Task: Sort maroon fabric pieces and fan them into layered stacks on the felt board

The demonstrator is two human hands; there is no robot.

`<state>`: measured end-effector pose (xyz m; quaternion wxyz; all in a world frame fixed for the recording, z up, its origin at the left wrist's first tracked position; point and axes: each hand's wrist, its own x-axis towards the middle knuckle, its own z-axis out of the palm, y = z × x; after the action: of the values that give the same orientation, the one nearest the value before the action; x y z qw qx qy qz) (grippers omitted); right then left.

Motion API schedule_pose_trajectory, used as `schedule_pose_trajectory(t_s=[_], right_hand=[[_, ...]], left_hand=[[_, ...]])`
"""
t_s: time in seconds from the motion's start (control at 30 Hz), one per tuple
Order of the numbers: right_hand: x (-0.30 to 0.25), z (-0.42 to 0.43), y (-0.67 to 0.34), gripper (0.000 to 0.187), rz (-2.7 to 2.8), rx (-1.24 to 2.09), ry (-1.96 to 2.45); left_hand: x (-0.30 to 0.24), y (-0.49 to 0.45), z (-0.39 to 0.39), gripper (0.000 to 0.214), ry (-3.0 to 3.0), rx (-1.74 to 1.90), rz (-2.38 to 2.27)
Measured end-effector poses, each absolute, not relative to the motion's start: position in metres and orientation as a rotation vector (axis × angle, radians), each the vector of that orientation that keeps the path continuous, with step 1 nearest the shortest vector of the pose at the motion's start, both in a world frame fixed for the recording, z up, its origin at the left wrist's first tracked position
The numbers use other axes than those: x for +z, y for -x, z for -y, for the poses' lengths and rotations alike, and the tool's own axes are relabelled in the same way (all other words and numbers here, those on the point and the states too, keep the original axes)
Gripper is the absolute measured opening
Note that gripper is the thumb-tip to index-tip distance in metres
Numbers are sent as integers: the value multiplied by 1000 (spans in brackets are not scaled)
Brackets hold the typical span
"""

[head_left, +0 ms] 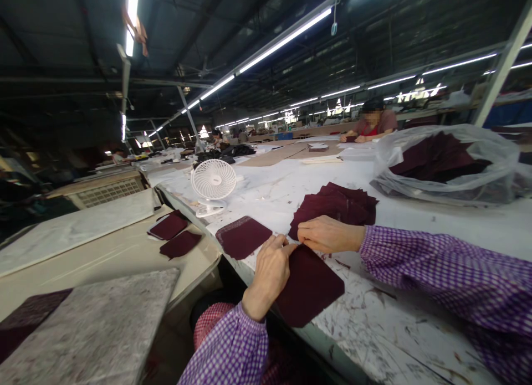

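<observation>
A dark maroon fabric piece (311, 288) with cut corners lies at the near edge of the white table, partly over it. My left hand (270, 268) is closed at its upper left corner, thumb and fingers pinching the cloth. At the top edge of the same piece, my right hand (328, 234) also pinches with its fingertips. Behind the right hand spreads a fanned pile of maroon pieces (338, 202). Just left of my left hand, another maroon piece (243, 237) lies flat with a pale patterned strip along one edge.
A small white fan (213, 183) stands at the table's left edge. A clear plastic bag (449, 188) of maroon pieces sits at right. Lower left is a side table (124, 249) with more pieces and a grey mottled board (95, 324). A co-worker (369, 124) sits across the table.
</observation>
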<state>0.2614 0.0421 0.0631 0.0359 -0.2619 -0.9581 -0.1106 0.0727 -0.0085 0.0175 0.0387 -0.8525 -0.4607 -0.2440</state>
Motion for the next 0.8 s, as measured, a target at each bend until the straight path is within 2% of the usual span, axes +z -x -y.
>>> schedule_pose_trajectory(t_s=[0.17, 0.3, 0.4, 0.6, 0.8], right_hand=[[54, -36, -264, 21, 2962, -686, 602], [50, -36, -277, 19, 2955, -720, 568], [54, -35, -282, 25, 2885, -588, 708], [54, -22, -264, 30, 2795, 29, 685], [50, -17, -259, 31, 2812, 85, 737]], left_hand=[[19, -73, 8, 35, 2622, -675, 1380], [23, -74, 11, 33, 2592, -555, 1381], [23, -76, 12, 30, 2575, -514, 1389], [25, -75, 11, 32, 2594, -559, 1408], [24, -36, 20, 22, 2670, -879, 1465]])
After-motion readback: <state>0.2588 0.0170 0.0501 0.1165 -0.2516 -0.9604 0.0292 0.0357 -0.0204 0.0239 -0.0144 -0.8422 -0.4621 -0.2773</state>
